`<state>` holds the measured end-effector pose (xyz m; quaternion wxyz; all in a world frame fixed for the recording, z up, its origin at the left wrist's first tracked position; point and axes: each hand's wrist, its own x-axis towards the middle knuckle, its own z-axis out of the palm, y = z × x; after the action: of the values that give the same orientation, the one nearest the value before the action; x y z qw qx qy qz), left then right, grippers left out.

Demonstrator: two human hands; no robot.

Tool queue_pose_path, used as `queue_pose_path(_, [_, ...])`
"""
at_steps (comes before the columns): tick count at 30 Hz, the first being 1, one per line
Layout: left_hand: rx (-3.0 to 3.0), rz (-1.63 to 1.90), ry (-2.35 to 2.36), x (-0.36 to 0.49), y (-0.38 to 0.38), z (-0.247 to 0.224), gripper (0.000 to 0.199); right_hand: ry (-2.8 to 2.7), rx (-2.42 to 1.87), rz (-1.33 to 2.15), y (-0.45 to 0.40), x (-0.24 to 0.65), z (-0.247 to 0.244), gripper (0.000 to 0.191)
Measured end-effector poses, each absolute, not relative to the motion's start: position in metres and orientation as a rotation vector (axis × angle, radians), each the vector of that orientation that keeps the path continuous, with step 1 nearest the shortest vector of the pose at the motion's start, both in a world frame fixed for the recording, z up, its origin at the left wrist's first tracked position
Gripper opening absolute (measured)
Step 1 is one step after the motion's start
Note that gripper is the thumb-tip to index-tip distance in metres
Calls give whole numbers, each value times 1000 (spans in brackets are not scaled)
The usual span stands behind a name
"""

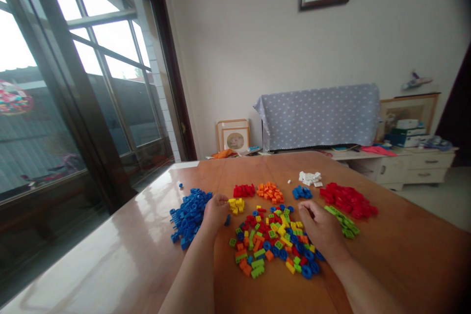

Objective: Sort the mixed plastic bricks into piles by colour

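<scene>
My left hand is closed, thumb and fingertips together at the left edge of a small pile of yellow bricks. What its fingertips hold, if anything, I cannot make out. Beside its wrist spreads a big heap of blue bricks, and one loose blue brick lies just right of that hand. Over the right edge of a mixed pile of coloured bricks and blue rings is my right hand, its fingers curled in; their contents are hidden. Lime green bricks lie right beside it.
Sorted piles line the table's far side: red bricks, orange bricks, small blue bricks, white bricks and a larger red heap. A low cabinet stands behind the wooden table; glass doors are at left.
</scene>
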<state>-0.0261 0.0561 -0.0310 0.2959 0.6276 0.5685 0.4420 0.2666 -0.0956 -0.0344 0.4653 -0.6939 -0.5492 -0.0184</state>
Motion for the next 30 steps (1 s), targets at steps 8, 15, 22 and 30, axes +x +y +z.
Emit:
queue_pose_path(8, [1835, 1112, 1598, -35, 57, -33, 5, -1351, -1697, -6, -98, 265, -30, 35])
queue_pose_path(15, [1951, 1022, 1627, -38, 59, -39, 5, -1368, -1686, 15, -103, 261, -25, 32])
queue_pose_path(22, [2024, 981, 1627, -38, 53, -36, 8, -1366, -1683, 21, -102, 263, -27, 31])
queue_pose_path(30, [1907, 1053, 1563, -31, 54, -34, 16, -1351, -1695, -11, -94, 267, -38, 34])
